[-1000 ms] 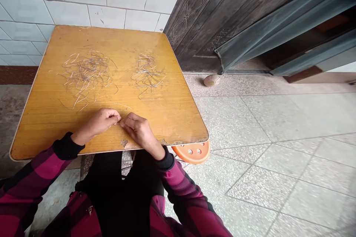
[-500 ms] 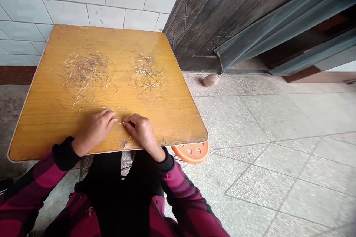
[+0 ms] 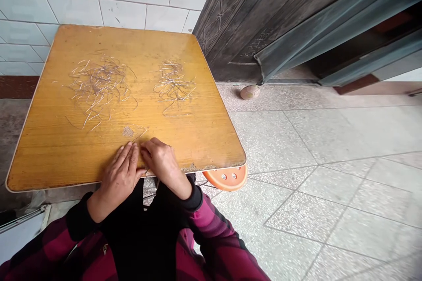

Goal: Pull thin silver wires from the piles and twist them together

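My left hand (image 3: 121,171) lies flat near the front edge of the table, fingers stretched out and pressed on the wood. Beside it, my right hand (image 3: 161,158) is closed, its thumb and fingers pinched together on a thin wire that is mostly hidden by the hands. A short bent wire (image 3: 141,134) lies just beyond the left fingertips. Farther back are two heaps of thin wire pieces: a wide, tangled left heap (image 3: 102,81) and a smaller right heap (image 3: 174,85).
The yellow wooden table (image 3: 204,140) stands against a white tiled wall (image 3: 123,13). An orange stool (image 3: 231,178) shows under its right front corner. To the right are a dark carved door (image 3: 237,22), a grey-green curtain (image 3: 296,52) and a ball (image 3: 249,92) on the floor.
My left hand has gone from a pinch on the wire to lying flat, nearer the table edge. The right hand stays closed beside it. The view has shifted slightly.
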`<action>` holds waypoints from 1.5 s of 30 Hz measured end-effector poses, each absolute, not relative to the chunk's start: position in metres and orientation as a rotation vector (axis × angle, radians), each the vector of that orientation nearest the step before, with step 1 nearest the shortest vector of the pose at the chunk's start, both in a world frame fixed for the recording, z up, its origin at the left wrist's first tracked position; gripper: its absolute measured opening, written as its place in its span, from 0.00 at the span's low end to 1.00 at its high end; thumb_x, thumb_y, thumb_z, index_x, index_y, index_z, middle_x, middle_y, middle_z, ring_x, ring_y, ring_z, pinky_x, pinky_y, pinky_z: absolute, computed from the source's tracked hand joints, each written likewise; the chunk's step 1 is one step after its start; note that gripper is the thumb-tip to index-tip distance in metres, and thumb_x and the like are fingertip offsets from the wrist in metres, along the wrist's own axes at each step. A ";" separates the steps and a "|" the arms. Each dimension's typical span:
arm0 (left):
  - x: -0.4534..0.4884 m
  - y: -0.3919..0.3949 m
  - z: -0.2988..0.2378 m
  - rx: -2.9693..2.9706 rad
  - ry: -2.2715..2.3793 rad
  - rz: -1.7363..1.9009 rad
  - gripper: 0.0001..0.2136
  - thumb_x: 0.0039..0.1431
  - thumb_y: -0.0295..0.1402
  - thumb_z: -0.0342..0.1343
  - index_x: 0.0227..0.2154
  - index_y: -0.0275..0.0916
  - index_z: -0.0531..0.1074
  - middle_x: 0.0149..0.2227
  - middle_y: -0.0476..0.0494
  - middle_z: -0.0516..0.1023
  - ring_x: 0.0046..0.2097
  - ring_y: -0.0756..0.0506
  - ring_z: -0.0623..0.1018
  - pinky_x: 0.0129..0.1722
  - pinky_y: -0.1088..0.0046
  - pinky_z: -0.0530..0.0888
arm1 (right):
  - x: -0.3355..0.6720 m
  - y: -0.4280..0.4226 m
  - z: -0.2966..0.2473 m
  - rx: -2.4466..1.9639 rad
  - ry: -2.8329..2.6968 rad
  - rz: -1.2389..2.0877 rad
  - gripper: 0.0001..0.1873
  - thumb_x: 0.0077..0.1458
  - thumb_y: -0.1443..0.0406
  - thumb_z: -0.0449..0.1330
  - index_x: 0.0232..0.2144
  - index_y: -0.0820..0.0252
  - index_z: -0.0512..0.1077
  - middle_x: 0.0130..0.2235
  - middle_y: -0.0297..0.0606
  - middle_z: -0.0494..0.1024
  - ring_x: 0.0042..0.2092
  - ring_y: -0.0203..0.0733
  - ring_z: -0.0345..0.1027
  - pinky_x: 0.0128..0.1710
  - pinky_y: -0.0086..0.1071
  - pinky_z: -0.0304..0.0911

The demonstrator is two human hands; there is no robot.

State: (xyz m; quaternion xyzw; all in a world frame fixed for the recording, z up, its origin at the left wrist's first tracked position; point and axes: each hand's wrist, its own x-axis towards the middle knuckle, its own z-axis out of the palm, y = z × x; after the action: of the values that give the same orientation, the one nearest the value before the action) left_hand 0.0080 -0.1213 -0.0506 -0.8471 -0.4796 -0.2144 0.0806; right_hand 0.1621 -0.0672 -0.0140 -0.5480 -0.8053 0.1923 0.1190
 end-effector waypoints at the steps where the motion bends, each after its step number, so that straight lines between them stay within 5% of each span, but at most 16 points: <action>1: 0.007 -0.121 -0.050 -2.527 -1.423 -0.631 0.31 0.65 0.39 0.52 0.64 0.22 0.54 0.58 0.22 0.70 0.62 0.33 0.68 0.59 0.54 0.70 | 0.165 -0.067 -0.010 -1.599 -2.409 0.558 0.09 0.63 0.68 0.55 0.37 0.61 0.76 0.37 0.40 0.77 0.34 0.38 0.71 0.31 0.29 0.57; 17: 0.009 -0.118 -0.050 -2.520 -1.347 -0.630 0.26 0.64 0.43 0.54 0.53 0.20 0.68 0.55 0.22 0.73 0.60 0.31 0.71 0.56 0.55 0.74 | 0.241 -0.011 -0.007 -0.926 -2.699 0.470 0.12 0.62 0.71 0.56 0.33 0.58 0.78 0.34 0.36 0.74 0.36 0.36 0.67 0.32 0.28 0.56; 32: 0.005 -0.119 -0.047 -2.622 -1.364 -0.616 0.30 0.64 0.42 0.53 0.62 0.24 0.61 0.62 0.27 0.67 0.64 0.32 0.65 0.61 0.54 0.67 | 0.214 -0.019 -0.030 -0.762 -2.701 0.022 0.12 0.66 0.68 0.51 0.40 0.62 0.75 0.35 0.41 0.74 0.36 0.40 0.61 0.33 0.33 0.58; 45: 0.007 -0.120 -0.044 -2.623 -1.408 -0.569 0.30 0.64 0.47 0.52 0.59 0.28 0.65 0.62 0.34 0.68 0.64 0.32 0.65 0.60 0.55 0.67 | 0.208 0.004 -0.026 -0.567 -2.777 0.195 0.12 0.66 0.66 0.52 0.43 0.58 0.75 0.40 0.41 0.75 0.42 0.42 0.64 0.42 0.35 0.61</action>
State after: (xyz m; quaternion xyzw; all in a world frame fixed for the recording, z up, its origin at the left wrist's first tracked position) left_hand 0.0071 -0.1202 -0.0436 -0.8641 -0.4639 -0.1874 0.0552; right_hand 0.2081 0.0041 -0.0256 -0.1973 -0.9664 0.0677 0.1498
